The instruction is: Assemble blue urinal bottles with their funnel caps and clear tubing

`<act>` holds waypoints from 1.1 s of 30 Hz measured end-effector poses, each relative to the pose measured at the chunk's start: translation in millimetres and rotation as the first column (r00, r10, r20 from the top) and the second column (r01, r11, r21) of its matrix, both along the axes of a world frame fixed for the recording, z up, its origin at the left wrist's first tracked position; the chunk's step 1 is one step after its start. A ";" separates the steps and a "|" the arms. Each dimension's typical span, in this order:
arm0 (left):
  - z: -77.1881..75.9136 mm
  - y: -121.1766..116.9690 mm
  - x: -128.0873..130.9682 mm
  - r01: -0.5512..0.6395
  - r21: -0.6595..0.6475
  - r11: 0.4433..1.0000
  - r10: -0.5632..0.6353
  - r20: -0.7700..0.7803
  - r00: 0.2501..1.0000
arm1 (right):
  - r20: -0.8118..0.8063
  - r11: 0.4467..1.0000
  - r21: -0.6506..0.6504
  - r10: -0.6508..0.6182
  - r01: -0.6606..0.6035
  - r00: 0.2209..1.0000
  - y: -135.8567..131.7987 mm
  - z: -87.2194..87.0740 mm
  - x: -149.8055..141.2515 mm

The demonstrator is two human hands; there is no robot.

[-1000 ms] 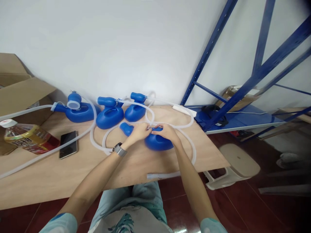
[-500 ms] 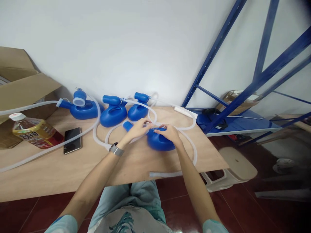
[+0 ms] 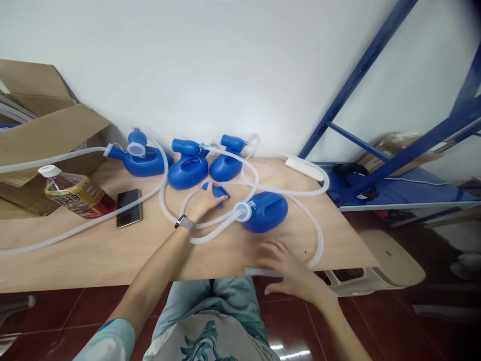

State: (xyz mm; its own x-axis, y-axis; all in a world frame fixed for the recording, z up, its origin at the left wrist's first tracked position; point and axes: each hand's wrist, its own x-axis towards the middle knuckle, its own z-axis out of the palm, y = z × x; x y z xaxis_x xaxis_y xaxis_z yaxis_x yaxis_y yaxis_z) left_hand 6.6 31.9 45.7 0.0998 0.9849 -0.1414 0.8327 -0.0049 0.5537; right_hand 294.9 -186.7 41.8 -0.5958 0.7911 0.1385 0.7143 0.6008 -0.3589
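My left hand (image 3: 201,204) is closed around a small blue plastic funnel piece (image 3: 221,191), partly hidden by my fingers. Just to its right a blue urinal bottle (image 3: 268,213) lies on the wooden table. A clear hose (image 3: 214,234) meets the white ring at this bottle's mouth. Over the table's front edge hovers my right hand (image 3: 289,268), fingers spread and somewhat blurred, holding nothing. Below its fingers lies a loose hose end (image 3: 263,272). Along the wall stand three more blue urinal bottles (image 3: 188,173) with blue funnel tops and hoses.
An open cardboard box (image 3: 56,130) stands at the left, with a drink bottle (image 3: 77,193) and a phone (image 3: 129,208) before it. A white power strip (image 3: 304,169) lies at the back right. Beyond are a blue metal shelf (image 3: 394,193) and a beige stool (image 3: 394,255).
My right hand has left the blue bottle and moved down toward the table's front edge. My left hand has shifted left onto the blue funnel piece. The view has turned slightly left.
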 end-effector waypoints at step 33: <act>83.9 -126.7 -61.2 -0.549 0.232 0.803 -0.236 0.970 0.065 | -0.172 0.860 0.506 0.032 0.061 0.985 96.4 110.2 -114.4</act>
State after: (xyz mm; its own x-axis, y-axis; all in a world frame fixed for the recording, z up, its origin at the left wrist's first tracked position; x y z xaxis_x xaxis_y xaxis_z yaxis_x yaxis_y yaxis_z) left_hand -54.6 -94.8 129.6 -0.4169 0.8444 0.3363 -0.4044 -0.5037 0.7634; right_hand 180.4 -90.3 152.0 -0.5159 0.5911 0.6201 0.6805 0.7224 -0.1225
